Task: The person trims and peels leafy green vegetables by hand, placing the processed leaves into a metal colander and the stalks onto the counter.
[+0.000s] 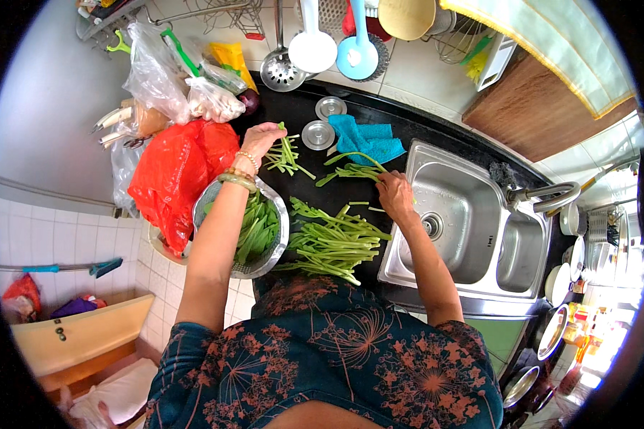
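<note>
My left hand (263, 137), with beaded and jade-like bangles at the wrist, is closed in a pinch on a short green piece of stem above a small pile of cut stems (286, 159). My right hand (396, 194) is closed on a long green stem (361, 155) that curves away to the left over a few leafy greens (347, 172). Nearer my body lies a large heap of green stalks (336, 242) on the black counter. Below my left forearm, a metal colander (283, 239) holds loose green leaves (257, 229); the forearm hides part of it.
A red plastic bag (182, 175) bulges left of the colander. Two round metal lids (318, 135) and a blue cloth (368, 138) lie at the back. A double steel sink (454, 196) with a faucet (551, 196) is on the right. Ladles (283, 68) hang along the wall.
</note>
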`<control>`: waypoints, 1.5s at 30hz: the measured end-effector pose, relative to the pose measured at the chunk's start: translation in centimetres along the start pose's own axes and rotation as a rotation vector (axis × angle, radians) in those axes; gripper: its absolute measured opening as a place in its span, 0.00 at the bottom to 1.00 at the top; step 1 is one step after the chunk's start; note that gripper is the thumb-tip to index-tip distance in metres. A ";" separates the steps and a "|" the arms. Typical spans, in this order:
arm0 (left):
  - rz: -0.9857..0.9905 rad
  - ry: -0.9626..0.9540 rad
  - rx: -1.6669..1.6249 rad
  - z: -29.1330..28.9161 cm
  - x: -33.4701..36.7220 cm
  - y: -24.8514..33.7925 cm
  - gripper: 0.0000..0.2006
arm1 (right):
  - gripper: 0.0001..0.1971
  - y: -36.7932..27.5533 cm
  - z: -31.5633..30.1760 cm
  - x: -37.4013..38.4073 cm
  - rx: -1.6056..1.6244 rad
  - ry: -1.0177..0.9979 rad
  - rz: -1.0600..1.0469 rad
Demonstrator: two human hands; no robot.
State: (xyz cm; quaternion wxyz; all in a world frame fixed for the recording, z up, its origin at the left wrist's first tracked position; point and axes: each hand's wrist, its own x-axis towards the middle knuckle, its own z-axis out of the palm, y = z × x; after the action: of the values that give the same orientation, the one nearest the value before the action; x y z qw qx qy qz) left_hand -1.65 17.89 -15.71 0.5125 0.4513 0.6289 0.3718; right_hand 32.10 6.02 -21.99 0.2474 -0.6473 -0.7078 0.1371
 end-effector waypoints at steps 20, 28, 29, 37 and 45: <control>-0.358 -0.268 -0.793 -3.3 -1.7 0.1 0.07 | 0.08 0.3 -0.2 -0.2 -0.010 0.013 -0.007; -0.250 -0.374 -0.752 -3.6 -6.7 1.4 0.07 | 0.09 -0.2 -0.9 0.3 0.064 0.027 -0.025; -0.169 -0.342 -0.610 -3.5 -8.2 1.8 0.08 | 0.09 -0.4 -1.2 0.3 0.123 0.007 0.019; 0.381 0.008 0.721 -4.9 -19.3 1.8 0.05 | 0.12 -3.8 -3.2 -0.2 0.833 -0.128 0.417; 0.402 0.132 1.016 -4.4 -22.6 -0.6 0.25 | 0.10 -7.8 -4.7 -1.7 0.910 0.018 0.343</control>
State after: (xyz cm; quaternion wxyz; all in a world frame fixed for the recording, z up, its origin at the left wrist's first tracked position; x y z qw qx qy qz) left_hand -4.50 -3.80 -8.40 0.1088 0.7288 0.6615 0.1395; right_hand 28.07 2.80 -14.30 0.4852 -0.5818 -0.4570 0.4660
